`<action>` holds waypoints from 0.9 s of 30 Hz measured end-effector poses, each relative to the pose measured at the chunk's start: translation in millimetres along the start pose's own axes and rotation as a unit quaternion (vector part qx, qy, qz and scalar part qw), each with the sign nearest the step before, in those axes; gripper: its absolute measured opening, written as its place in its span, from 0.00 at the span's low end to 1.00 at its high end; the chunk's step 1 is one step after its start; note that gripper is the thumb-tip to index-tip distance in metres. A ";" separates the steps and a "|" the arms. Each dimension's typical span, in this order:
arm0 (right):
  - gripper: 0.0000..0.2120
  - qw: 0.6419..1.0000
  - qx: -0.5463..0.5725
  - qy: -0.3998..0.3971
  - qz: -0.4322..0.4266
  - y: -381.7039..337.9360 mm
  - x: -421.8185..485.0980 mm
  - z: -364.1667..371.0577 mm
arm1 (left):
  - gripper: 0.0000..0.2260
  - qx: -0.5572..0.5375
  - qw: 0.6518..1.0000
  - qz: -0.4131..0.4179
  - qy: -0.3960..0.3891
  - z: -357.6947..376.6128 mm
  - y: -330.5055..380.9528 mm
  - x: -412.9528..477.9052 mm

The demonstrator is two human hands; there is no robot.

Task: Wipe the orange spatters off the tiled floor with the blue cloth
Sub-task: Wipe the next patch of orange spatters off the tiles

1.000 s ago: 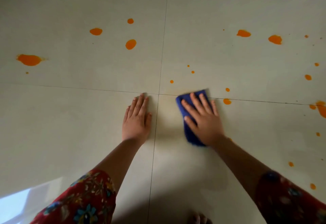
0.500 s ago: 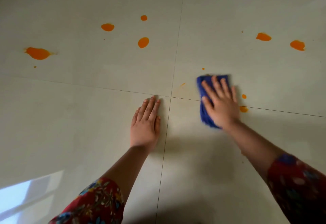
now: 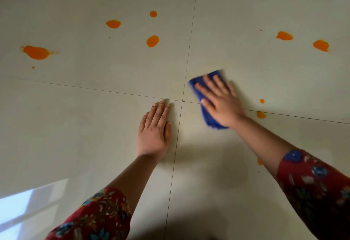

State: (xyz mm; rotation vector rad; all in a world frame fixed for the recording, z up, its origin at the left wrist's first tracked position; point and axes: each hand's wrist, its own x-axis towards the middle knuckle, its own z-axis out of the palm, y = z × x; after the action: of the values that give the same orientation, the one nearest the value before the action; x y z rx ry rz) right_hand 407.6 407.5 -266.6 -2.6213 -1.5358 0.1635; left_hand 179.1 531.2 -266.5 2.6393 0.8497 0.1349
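My right hand [image 3: 220, 101] presses flat on the folded blue cloth [image 3: 208, 120], just right of where four pale floor tiles [image 3: 94, 126] meet. The cloth shows at my fingertips and under my wrist. My left hand [image 3: 154, 130] lies flat on the near-left tile, fingers together, holding nothing. Orange spatters remain: a big one [image 3: 37, 52] at far left, three [image 3: 152, 41] on the far-left tile, two [image 3: 284, 36] at far right, and small drops [image 3: 261, 115] just right of the cloth.
Dark grout lines [image 3: 176, 145] cross between my hands. A bright window reflection [image 3: 22, 207] lies on the near-left tile. A small orange drop [image 3: 259, 161] sits beside my right forearm. My red floral sleeves [image 3: 312, 186] fill the lower corners.
My right hand slid the cloth up past the grout line, then left towards the tile junction. The small orange drops near the junction are gone. My left hand stayed planted.
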 end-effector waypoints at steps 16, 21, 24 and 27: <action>0.29 0.977 0.038 0.029 0.206 1.5 22.2 1.3 | 0.24 0.008 1.000 -0.002 -0.003 -0.5 0.8 -0.2; 0.30 0.996 0.017 0.032 0.079 -34.5 13.0 4.0 | 0.24 0.008 1.000 -0.003 -0.001 -0.8 0.6 -0.5; 0.27 0.983 -0.021 -0.024 -0.182 -50.6 -5.2 7.6 | 0.24 0.003 1.000 -0.003 0.003 0.3 0.0 1.2; 0.28 0.997 -0.007 -0.001 -0.081 -9.8 25.2 4.0 | 0.24 0.003 1.000 -0.002 0.000 -0.8 0.7 0.2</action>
State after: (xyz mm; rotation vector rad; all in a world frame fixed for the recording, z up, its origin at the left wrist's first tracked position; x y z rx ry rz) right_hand 410.9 434.4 -270.2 -2.4924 -1.7457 0.1431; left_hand 179.5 531.1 -265.5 2.6435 0.8558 0.1306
